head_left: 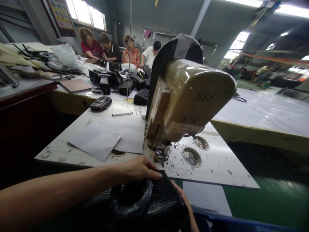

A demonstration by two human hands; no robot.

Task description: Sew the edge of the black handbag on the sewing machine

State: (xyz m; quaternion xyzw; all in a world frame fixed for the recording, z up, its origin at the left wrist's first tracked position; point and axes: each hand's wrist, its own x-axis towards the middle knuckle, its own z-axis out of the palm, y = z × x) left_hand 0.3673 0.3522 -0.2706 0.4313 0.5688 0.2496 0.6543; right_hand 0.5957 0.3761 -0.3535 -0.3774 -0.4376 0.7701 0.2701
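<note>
A glossy black handbag [166,196] with a crocodile-like texture fills the bottom middle of the head view. Clear plastic is wrapped round its curved handle [147,196]. My left hand [138,168] reaches across from the left and is closed over the bag's far top edge, thumb lying on the surface. On the bag's right side, my right hand [184,201] grips the edge; most of its fingers are hidden behind the bag. Just beyond the bag stands a beige machine head [193,96], with a small metal working part [161,151] low at its base.
Two white sheets [96,138] and a pen [122,114] lie left on the white machine table [217,161]. Nearby is a dark pouch [100,103]. Scraps surround two round holes [191,157]. Several black bags [113,79] are heaped behind, where several people [131,53] work.
</note>
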